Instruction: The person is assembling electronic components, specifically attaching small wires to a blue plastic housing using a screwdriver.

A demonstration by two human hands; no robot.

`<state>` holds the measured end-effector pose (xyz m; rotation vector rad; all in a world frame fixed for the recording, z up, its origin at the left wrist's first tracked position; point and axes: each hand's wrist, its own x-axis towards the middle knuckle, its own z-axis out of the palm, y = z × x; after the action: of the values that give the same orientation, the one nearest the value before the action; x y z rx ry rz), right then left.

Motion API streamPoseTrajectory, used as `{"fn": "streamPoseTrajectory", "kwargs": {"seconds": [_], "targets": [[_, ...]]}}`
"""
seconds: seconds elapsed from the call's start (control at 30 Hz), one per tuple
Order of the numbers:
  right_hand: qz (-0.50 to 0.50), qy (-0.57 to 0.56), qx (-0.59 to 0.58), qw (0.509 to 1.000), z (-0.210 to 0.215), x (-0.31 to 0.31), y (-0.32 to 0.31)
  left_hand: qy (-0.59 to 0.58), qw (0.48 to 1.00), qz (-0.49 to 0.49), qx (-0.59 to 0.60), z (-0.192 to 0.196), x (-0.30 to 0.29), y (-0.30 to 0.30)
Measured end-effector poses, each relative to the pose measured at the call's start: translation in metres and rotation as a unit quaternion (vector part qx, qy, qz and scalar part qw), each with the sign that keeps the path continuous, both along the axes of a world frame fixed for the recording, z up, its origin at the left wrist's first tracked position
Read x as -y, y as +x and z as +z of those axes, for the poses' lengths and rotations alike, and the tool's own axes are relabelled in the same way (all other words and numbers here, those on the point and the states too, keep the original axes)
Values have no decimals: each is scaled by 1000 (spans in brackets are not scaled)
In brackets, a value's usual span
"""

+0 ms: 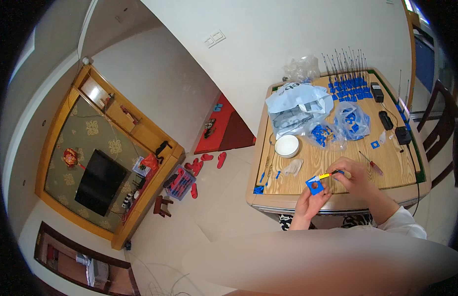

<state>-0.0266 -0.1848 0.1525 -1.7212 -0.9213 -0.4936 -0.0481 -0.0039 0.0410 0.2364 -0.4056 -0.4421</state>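
Near the table's front edge, my left hand [308,203] holds a small square blue plastic plate [312,190] with a round hole in it. The fingers of my right hand [353,174] are closed on a slim yellow tool [325,176] with a dark rear end. Its front end meets the upper edge of the blue plate; the exact kind of tool is too small to tell. A screwdriver [375,166] with a reddish clear handle lies right of my right hand. A crumpled clear wrapper [293,167] lies left of the plate.
On the wooden table [288,190] stand a white bowl [287,146], a white plastic bag [298,106] and a clear bag of blue parts [353,123]. Several blue pieces with upright springs [348,88] fill the back. Black adapters [402,135] with cables lie right.
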Motion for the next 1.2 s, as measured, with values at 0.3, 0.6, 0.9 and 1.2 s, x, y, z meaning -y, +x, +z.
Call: {"fn": "streamPoseTrajectory", "kwargs": {"seconds": [0.3,0.6,0.9,1.2], "targets": [[-13,4,-19,1000,1,6,0,-27,999,-21,3,0,0,1],[-29,1,-16,999,-2,14,1,-17,1000,-7,-18,1,2,0],[-33,-2,-6,999,-1,12,2,-6,999,10,-40,5,3,-4],[-34,-21,-22,999,-1,11,3,4,999,18,-34,4,2,-3]]}}
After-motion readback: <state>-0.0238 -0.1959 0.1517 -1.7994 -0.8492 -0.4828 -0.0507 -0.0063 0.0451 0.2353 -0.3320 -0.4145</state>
